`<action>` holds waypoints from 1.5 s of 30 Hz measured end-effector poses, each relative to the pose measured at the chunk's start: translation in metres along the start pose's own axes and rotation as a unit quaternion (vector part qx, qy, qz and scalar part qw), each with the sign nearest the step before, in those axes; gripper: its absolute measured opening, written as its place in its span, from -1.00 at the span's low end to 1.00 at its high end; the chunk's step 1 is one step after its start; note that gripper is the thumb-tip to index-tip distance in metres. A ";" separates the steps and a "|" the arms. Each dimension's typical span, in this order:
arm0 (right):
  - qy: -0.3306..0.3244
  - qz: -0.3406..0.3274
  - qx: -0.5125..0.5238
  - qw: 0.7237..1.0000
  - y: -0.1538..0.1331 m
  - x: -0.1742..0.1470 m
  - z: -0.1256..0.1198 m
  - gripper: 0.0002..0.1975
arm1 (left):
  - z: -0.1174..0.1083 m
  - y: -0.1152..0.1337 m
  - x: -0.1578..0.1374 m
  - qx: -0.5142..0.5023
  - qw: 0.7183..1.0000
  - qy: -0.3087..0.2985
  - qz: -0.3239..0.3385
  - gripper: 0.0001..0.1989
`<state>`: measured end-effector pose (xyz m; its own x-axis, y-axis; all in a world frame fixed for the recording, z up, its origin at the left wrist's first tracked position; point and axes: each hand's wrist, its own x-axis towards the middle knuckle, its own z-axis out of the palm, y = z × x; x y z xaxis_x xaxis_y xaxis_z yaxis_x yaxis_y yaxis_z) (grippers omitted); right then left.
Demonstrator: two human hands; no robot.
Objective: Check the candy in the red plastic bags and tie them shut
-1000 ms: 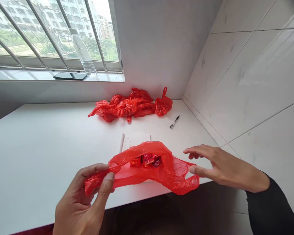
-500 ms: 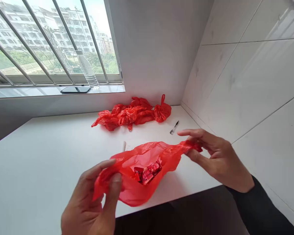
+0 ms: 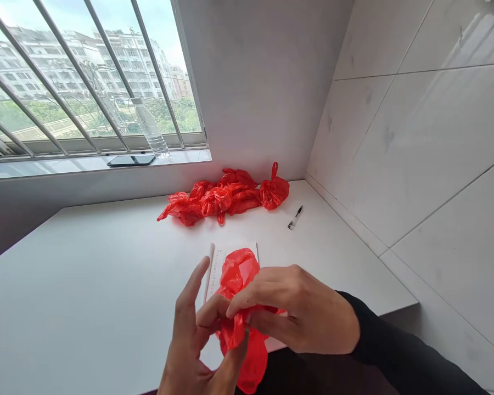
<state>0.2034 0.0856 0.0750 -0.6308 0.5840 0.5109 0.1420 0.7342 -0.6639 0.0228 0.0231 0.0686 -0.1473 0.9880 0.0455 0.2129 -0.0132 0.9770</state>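
A red plastic bag (image 3: 241, 269) is bunched between my two hands, above the near edge of the table. My left hand (image 3: 206, 334) pinches its gathered part with thumb and fingers, the index finger raised. From the right, my right hand (image 3: 296, 307) grips the same bunched plastic, its fingertips meeting those of the left. One end of the bag hangs below the hands and another puffs up above them. Whatever lies inside it is hidden now. Under the bag, partly covered, rests an open notebook (image 3: 250, 245) with writing on its page.
Several knotted red plastic bags (image 3: 216, 198) lie along the back of the white table (image 3: 119, 274). A pen (image 3: 295, 217) lies to their right. On the window sill are a phone (image 3: 130, 160) and a clear water bottle (image 3: 150, 127). A tiled wall (image 3: 432, 164) bounds the right side.
Both hands have come together, and the bag, stretched wide open before with red-wrapped pieces showing inside, is now gathered and closed up. More of the notebook shows.
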 end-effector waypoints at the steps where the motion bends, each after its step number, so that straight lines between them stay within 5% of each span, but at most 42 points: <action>1: 0.014 -0.005 -0.006 1.000 -0.002 0.001 0.000 -0.79 | -0.002 -0.002 0.002 0.025 1.000 -0.008 0.015 -0.29; 5: 0.082 -0.009 0.006 0.997 -0.010 0.006 -0.009 -0.75 | -0.015 -0.013 0.013 0.155 0.984 -0.007 0.092 -0.66; 7: 0.093 -0.007 0.008 0.996 -0.012 0.007 -0.014 -0.71 | -0.019 -0.014 0.019 0.142 0.984 0.006 0.104 -0.77; 10: 0.136 0.054 0.001 0.989 -0.011 0.008 -0.020 -0.68 | -0.021 -0.008 0.028 -0.064 0.998 0.023 0.002 -0.74; 13: 0.175 0.100 0.002 0.979 -0.010 0.009 -0.022 -0.81 | -0.019 0.002 0.039 -0.298 0.948 -0.008 -0.110 -0.67; 15: 0.173 0.091 0.003 0.981 -0.012 0.010 -0.022 -0.91 | -0.017 0.007 0.043 -0.348 0.929 -0.022 -0.122 -0.65; 19: 0.163 0.038 0.002 0.986 -0.016 0.015 -0.019 -0.86 | -0.006 0.017 0.033 -0.228 0.965 -0.037 -0.122 -0.76; 22: 0.162 0.006 0.009 0.987 -0.020 0.019 -0.015 -0.76 | 0.006 0.028 0.019 -0.106 0.988 -0.093 -0.059 -0.45; 26: 0.099 -0.052 0.017 0.994 -0.022 0.019 -0.013 -0.64 | 0.012 0.034 0.019 -0.012 0.984 -0.179 -0.013 -0.82; 28: 0.110 -0.058 -0.001 0.992 -0.020 0.018 -0.015 -0.54 | 0.010 0.031 0.025 -0.027 0.980 -0.195 -0.027 -0.74; 31: 0.115 0.000 -0.047 0.992 -0.010 0.018 -0.021 -0.47 | 0.005 0.023 0.032 -0.091 0.979 -0.142 -0.111 -0.61; 34: 0.069 0.053 -0.025 0.996 0.001 0.019 -0.022 -0.79 | 0.001 0.017 0.035 -0.143 0.968 -0.081 -0.187 -0.58; 38: 0.119 0.094 0.015 0.988 0.004 0.018 -0.017 -0.93 | -0.002 0.016 0.041 -0.217 0.941 -0.078 -0.246 -0.62; 45: 0.079 0.056 0.056 0.994 -0.002 0.005 0.002 -0.86 | -0.006 0.016 0.050 -0.288 0.919 -0.115 -0.244 -0.62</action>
<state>0.1988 0.0858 0.0779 -0.4867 0.7139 0.5035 0.1140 0.6233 -0.7736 0.0128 0.0717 0.0877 0.1320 0.9038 -0.4071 -0.3813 0.4254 0.8208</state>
